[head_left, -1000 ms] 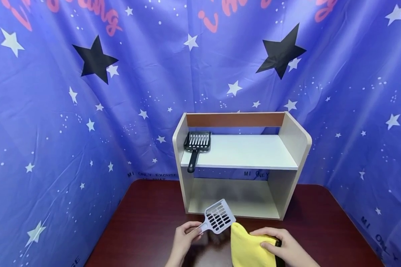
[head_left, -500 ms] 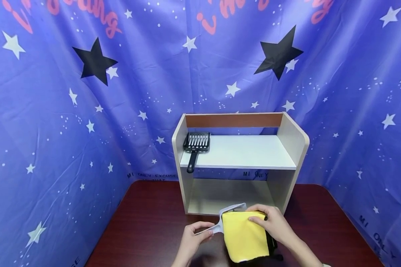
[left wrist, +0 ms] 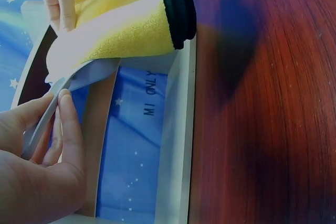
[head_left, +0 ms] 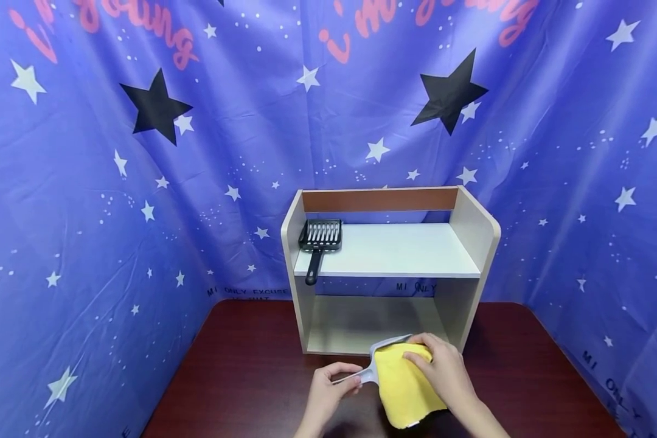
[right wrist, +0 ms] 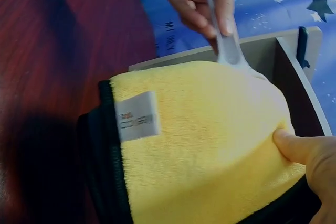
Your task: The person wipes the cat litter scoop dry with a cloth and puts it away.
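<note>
My left hand (head_left: 331,389) pinches the handle of a light grey litter scoop (head_left: 368,374) between thumb and fingers. Over the scoop's slotted head lies a folded yellow cloth (head_left: 407,386) with black edging, hiding most of the slots. My right hand (head_left: 443,368) grips the cloth near the far corner of the scoop, thumb on top; its other fingers are mostly hidden. In the right wrist view a white label (right wrist: 137,116) shows on the yellow cloth (right wrist: 205,140). Seen from the left wrist, the cloth (left wrist: 126,35) bends over the scoop's edge.
A two-tier shelf unit (head_left: 385,274) stands behind my hands on the dark red table (head_left: 235,365). On its upper tier, at the left, lies a black litter scoop (head_left: 320,237), its handle jutting past the front edge. A blue star-patterned curtain (head_left: 241,152) surrounds the table.
The right hand has brought the yellow cloth up and left onto the scoop's head. The left hand has moved slightly right, and the scoop has tilted, its slots now covered.
</note>
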Tool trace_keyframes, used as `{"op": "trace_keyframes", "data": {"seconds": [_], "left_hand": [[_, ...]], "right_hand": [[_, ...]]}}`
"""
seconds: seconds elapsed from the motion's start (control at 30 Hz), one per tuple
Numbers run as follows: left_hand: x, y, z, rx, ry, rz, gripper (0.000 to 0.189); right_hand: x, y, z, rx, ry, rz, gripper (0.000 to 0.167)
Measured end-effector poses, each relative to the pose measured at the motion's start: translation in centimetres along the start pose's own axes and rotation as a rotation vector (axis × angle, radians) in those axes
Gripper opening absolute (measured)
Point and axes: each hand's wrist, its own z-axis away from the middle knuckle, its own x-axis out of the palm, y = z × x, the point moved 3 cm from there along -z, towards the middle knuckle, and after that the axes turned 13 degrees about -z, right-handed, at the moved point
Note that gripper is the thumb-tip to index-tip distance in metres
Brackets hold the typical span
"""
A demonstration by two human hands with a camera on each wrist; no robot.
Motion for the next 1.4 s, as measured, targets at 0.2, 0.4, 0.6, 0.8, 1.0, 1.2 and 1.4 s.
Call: {"op": "trace_keyframes", "data": {"seconds": [0.2, 0.4, 0.6, 0.8, 1.0, 1.2, 1.4], "left_hand": [[0.3, -0.4, 0.1, -0.011, 0.019, 0.012, 0.028], [0.5, -0.6, 0.0, -0.011, 0.046, -0.006, 0.025], [0.7, -0.3, -0.3, -0.001, 0.064, -0.056, 0.021], [1.2, 0.1, -0.2, 0.039, 0.074, -0.111, 0.018], [1.5, 0.4, 0.1, 0.072, 0.107, -0.109, 0.017], [1.3, 0.5, 0.5, 0.102, 0.123, -0.099, 0.018], [0.8, 0.2, 0.7, 0.099, 0.117, -0.108, 0.018]], "right_hand": [[0.5, -0.3, 0.8, -0.103, 0.013, 0.052, 0.028], [0.6, -0.3, 0.9, -0.206, 0.084, 0.102, 0.03], [0.8, -0.1, 0.6, -0.195, 0.121, 0.11, 0.032], [1.1, 0.1, 0.4, -0.161, 0.144, 0.127, 0.034], [1.7, 0.3, 0.3, -0.146, 0.162, 0.144, 0.036], [1.9, 0.4, 0.2, -0.134, 0.159, 0.146, 0.037], [1.8, 0.5, 0.3, -0.128, 0.164, 0.138, 0.036]]}}
